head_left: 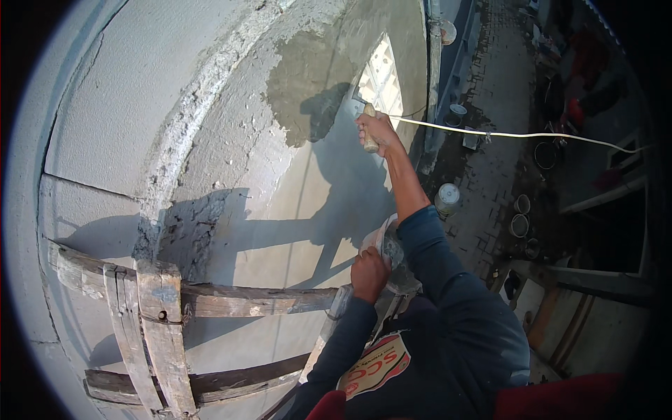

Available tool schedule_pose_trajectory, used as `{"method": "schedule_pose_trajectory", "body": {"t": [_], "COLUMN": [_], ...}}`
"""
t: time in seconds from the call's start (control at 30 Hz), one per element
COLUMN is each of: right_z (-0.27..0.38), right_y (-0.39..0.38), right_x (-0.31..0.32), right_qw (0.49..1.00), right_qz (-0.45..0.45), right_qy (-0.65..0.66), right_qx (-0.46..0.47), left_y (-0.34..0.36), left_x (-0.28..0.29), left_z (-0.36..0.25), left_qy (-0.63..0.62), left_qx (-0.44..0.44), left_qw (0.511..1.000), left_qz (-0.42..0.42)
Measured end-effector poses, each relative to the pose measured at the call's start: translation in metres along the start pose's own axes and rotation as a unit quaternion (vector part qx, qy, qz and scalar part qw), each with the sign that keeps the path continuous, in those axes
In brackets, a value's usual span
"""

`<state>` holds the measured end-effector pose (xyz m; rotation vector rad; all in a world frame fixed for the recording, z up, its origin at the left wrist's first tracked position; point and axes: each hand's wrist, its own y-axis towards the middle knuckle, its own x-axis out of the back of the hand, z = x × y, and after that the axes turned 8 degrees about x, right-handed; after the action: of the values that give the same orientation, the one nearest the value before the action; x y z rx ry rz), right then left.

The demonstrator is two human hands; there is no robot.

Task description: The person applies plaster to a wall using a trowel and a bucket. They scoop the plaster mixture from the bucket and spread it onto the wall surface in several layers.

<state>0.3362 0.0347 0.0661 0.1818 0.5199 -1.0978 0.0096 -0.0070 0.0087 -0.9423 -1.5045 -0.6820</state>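
Observation:
My right hand (376, 131) grips a trowel's pale wooden handle (370, 143), raised against the plastered wall (280, 182); its blade is hard to make out. Beside it is a bright, patterned, roughly diamond-shaped patch (383, 70) on the wall. Darker wet plaster (301, 77) spreads to its left, with shadows over the surface below. Lower down, my left hand (369, 273) is closed on the rim of a pale container (388, 241), its contents partly hidden behind my right arm.
Weathered timber scaffolding (157, 329) crosses the lower left. A white cable (504, 133) runs rightward from near my right hand. Below lie a paved alley (490, 91), a white bucket (447, 199), several smaller containers (519, 225) and a dark doorway (602, 238).

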Motion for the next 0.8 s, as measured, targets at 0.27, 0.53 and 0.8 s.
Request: {"method": "schedule_pose_trajectory", "body": {"t": [0.27,0.53,0.8], "right_z": [0.059,-0.005,0.048], "right_y": [-0.037,0.004,-0.014], "right_x": [-0.048,0.013,-0.061], "right_qw": [0.99,0.996,0.996], "right_qz": [0.123,0.013,0.052], "right_qy": [0.026,0.084,-0.054], "right_qx": [0.066,-0.026,0.048], "left_y": [0.001,0.002,0.001], "left_x": [0.002,-0.004,-0.001], "left_z": [0.006,0.009,0.011], "left_qy": [0.001,0.025,0.021], "left_qx": [0.019,-0.005,0.014], "left_qw": [1.0,1.0,1.0], "left_qz": [0.007,-0.013,-0.007]}}
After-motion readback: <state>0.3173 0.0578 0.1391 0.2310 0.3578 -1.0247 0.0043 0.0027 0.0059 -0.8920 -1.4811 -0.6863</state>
